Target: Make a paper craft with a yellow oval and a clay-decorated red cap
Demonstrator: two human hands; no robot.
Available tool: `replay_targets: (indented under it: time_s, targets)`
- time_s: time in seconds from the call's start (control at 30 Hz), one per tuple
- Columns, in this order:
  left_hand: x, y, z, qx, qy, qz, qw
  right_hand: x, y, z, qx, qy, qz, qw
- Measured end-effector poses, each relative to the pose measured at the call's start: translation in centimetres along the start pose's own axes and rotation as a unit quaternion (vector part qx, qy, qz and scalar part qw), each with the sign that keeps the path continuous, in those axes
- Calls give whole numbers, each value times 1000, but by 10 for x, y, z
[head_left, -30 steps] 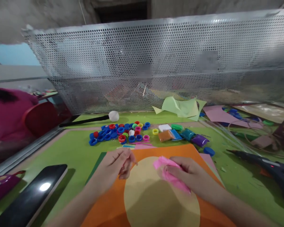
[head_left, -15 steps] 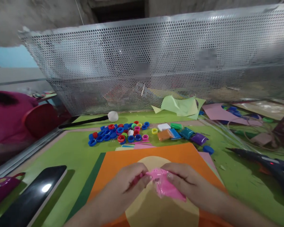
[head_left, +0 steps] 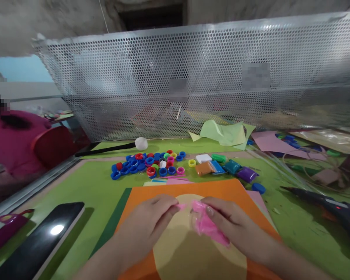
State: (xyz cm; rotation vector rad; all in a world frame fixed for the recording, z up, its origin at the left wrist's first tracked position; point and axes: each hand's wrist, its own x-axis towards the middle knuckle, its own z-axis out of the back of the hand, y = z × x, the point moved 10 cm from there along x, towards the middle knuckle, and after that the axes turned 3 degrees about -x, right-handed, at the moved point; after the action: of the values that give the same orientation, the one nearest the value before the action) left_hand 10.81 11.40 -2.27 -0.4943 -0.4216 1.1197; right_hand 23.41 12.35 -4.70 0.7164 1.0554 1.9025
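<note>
My right hand point(head_left: 239, 225) grips a crumpled, clear-wrapped packet of pink modelling clay point(head_left: 208, 227) between thumb and fingers. Just left of it, my left hand point(head_left: 151, 221) pinches a small bit of pink clay point(head_left: 181, 206) in its fingertips, with a narrow gap between this bit and the packet. Both hands hover over a cream paper circle point(head_left: 198, 256) that lies on an orange sheet point(head_left: 147, 193). A dark green sheet point(head_left: 112, 223) shows along the left edge of the orange one.
Beyond the sheets lie several bottle caps point(head_left: 140, 165) and small clay packets point(head_left: 231, 166). A glue gun point(head_left: 329, 202) rests at right, a phone point(head_left: 43, 237) at left. A perforated metal panel point(head_left: 151, 85) stands behind. Someone in pink point(head_left: 20, 136) sits at far left.
My left hand has drawn back leftward from the packet, pulling the bit of pink clay apart from it. The right hand keeps its hold. The view has shifted slightly.
</note>
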Motion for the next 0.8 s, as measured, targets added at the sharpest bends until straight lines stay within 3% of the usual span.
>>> replay_targets:
  time_s: [0.2, 0.4, 0.47, 0.63, 0.8]
  targets:
    - [-1, 5, 7, -104, -46, 10, 993, 1, 1, -6, -2, 22, -6, 1000]
    - [-3, 25, -5, -328, -37, 128, 935, -1, 5, -12, 2, 58, -7, 998]
    - [-4, 31, 0, -319, -62, 146, 934, 0, 6, -11, 0, 61, -7, 998]
    - [4, 36, 22, -128, -79, 100, 984, 2, 9, -6, 1, 47, 6, 999]
    - [18, 66, 44, -88, -103, 104, 985, -1, 6, -8, 10, 56, -11, 998]
